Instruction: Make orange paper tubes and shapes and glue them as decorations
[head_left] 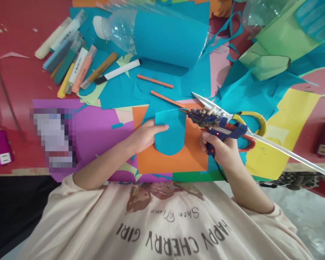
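Between the thumb and fingers of my left hand (148,135) is a blue paper cutout (170,135) with a straight top and a rounded bottom. My right hand (222,150) is wrapped round the handle of a dark blue glue gun (216,124), with its red light lit. The gun's nozzle meets, or hovers just over, the cutout's upper right corner; I cannot tell which. A long clear glue stick (292,153) sticks out of the gun's back. Below the cutout lies an orange sheet (144,162). Scissors (253,117) with yellow and red handles lie partly behind the gun.
A plastic bottle (121,30) wrapped in blue paper lies at the back. Several markers (67,54) are piled at the back left. Two orange strips (155,81) lie past the cutout. Blue scraps (249,86) and a yellow sheet (292,122) spread to the right; a blurred-out phone-like object (52,137) is left.
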The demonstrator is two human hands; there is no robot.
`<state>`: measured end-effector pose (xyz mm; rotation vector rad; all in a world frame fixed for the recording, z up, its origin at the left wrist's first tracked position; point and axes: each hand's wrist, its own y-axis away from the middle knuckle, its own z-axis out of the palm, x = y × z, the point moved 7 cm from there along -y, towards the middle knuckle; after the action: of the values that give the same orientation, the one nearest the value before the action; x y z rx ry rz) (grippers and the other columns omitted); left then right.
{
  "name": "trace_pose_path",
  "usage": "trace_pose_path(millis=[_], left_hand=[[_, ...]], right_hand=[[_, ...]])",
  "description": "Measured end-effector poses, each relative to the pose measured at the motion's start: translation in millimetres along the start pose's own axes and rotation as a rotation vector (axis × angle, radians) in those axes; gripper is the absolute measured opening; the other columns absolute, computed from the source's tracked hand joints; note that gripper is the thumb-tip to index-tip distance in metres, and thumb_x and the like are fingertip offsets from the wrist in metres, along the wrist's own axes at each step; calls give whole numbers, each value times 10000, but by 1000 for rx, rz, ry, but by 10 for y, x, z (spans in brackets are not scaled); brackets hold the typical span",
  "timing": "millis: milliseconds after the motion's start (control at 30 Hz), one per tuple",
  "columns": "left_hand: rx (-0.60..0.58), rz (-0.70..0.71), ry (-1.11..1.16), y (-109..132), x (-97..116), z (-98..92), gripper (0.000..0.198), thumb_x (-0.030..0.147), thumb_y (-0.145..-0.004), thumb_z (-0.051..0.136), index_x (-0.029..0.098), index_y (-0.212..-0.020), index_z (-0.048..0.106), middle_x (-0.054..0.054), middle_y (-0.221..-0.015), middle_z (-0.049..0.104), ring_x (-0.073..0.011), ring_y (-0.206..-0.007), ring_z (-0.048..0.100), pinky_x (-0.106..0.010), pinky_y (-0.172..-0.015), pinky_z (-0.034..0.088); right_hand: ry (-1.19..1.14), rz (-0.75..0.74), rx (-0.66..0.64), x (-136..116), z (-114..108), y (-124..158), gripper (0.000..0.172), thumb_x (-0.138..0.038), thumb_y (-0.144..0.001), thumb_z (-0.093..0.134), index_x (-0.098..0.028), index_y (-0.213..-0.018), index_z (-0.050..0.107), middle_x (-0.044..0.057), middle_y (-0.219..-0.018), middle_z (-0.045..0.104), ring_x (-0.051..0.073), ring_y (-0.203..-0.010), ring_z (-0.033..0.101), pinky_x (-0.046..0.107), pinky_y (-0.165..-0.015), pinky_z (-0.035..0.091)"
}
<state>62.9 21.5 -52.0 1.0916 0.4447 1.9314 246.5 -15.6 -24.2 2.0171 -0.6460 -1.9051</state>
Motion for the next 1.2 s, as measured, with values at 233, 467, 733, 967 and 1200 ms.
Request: trace_pose_path(millis=[233,467,733,967,1200], left_hand=[[0,-4,9,0,0,13,578,339,-603,847,184,-1137,691,-97,-1104,745,-348,-1136,645,-499,-1012,485],[3,-10,10,2,-13,-3,521,346,-597,851,167,-1068,719,-102,-1098,746,-355,-1147,639,-516,-1055,450],[-2,5,14,-2,3,14,629,341,-598,853,190,-1182,673,-91,-1097,748,-346,-1142,646,-516,-1072,438],[-2,2,21,-9,-4,6,612,341,-585,864,190,-1151,688,-84,-1065,758,-338,-1113,662,-505,-1046,468],[-5,4,16,4,6,16,619,343,-587,863,196,-1162,687,-91,-1095,750,-344,-1137,650,-508,-1059,457]], right_hand=[[0,-19,-11,-23,-1,-3,262,-287,-742,662,-196,-540,523,-24,-428,524,94,-370,463,232,-370,367],[-8,-11,16,6,-55,9,250,-281,-738,668,-202,-550,522,-29,-438,525,100,-375,467,240,-367,368],[-35,-11,23,29,-91,20,253,-259,-745,658,-205,-549,507,-39,-435,508,94,-369,458,235,-364,355],[-17,-6,45,33,-121,33,260,-285,-747,662,-204,-553,508,-36,-438,511,94,-376,460,239,-380,355],[23,10,61,33,-141,43,267,-307,-740,655,-209,-555,490,-37,-431,501,95,-378,452,240,-382,353]])
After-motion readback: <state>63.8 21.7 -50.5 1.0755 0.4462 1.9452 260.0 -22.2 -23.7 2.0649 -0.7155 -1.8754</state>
